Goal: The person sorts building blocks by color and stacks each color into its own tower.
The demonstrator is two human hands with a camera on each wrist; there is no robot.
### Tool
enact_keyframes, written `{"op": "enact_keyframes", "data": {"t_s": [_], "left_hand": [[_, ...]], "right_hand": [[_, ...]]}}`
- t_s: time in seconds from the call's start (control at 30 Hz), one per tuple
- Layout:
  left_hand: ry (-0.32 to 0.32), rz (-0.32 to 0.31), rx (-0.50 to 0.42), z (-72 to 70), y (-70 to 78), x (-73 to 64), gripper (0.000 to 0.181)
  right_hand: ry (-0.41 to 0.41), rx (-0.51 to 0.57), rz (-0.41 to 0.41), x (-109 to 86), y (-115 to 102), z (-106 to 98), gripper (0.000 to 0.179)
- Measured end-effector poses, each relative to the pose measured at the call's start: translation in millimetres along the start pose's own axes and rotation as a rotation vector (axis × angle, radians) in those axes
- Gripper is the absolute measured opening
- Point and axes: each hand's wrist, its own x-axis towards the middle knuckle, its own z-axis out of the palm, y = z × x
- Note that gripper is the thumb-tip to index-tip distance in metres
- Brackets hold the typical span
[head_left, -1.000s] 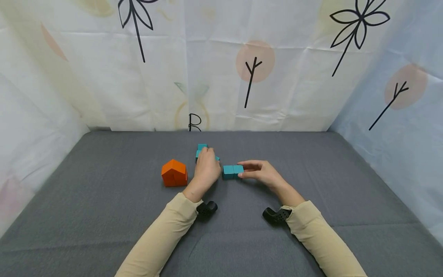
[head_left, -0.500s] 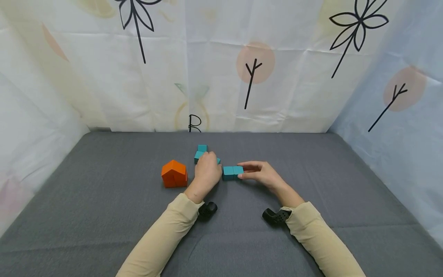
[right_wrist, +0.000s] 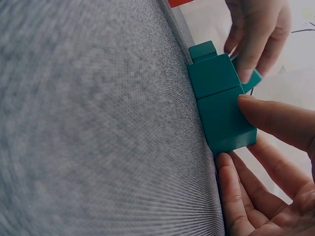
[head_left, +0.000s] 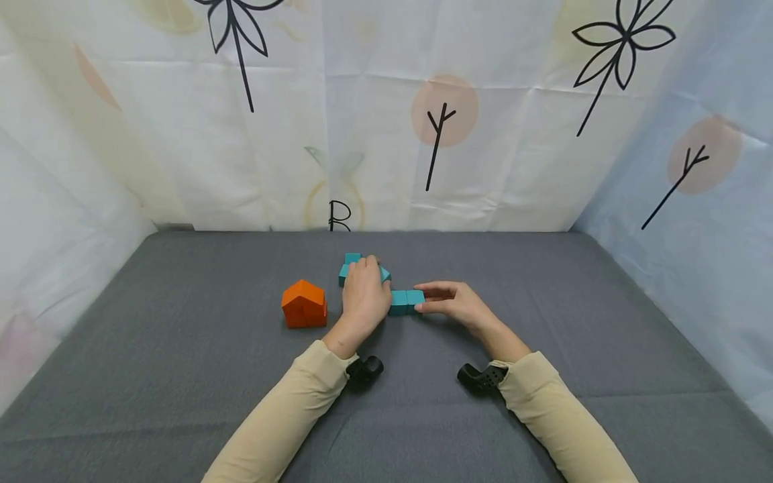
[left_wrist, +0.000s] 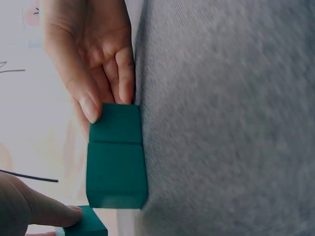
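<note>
In the head view, my left hand (head_left: 366, 292) pinches a small teal block (head_left: 384, 274) with a pointed end, mostly hidden by the fingers. The left wrist view shows a fingertip on this teal block. To the right, my right hand (head_left: 457, 302) holds the end of two teal cubes (head_left: 398, 300) that lie side by side on the cloth. In the right wrist view, its thumb (right_wrist: 256, 105) lies on the nearer cube, with fingers at its end face. Behind the left hand, another teal block (head_left: 353, 257) and a teal piece (head_left: 343, 272) rest on the table, partly covered.
An orange house-shaped block pair (head_left: 304, 305) stands left of my left hand. Grey cloth (head_left: 519, 429) covers the table. Patterned white fabric (head_left: 374, 121) hangs at the back and along both sides.
My left hand has shifted slightly right and away from me with the pointed teal block, closer to the two cubes. The right hand and its cubes have stayed in place.
</note>
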Motion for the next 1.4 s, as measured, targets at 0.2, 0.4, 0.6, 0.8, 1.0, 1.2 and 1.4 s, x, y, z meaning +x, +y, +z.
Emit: {"op": "enact_keyframes", "data": {"t_s": [0.2,0.4,0.6,0.8,1.0,1.2,1.4], "left_hand": [[-0.001,0.003,-0.099,-2.6,3.7,-0.2,0.039],[-0.026,-0.007,-0.18,-4.9,5.2,-2.1,0.042],[-0.037,0.03,-0.267,-3.9,3.4,-3.5,0.037],[-0.089,0.088,-0.378,-4.3,1.1,-6.6,0.034],[-0.13,0.161,-0.417,-3.4,-0.8,-9.3,0.031],[-0.127,0.164,-0.412,-2.0,-1.3,-8.7,0.03],[-0.183,0.101,-0.442,0.2,-0.1,-5.8,0.034]], "right_hand": [[0.0,0.008,-0.002,0.0,-0.9,-0.1,0.048],[-0.006,0.013,-0.006,-0.1,-0.7,-0.5,0.048],[-0.012,0.02,-0.002,1.5,-0.3,-1.0,0.047],[-0.016,0.02,0.005,2.6,0.3,-2.1,0.049],[-0.025,0.028,-0.007,3.3,1.8,-2.4,0.05],[-0.028,0.03,-0.01,3.7,1.8,-2.0,0.05],[-0.031,0.022,-0.003,4.6,3.0,-2.5,0.05]]}}
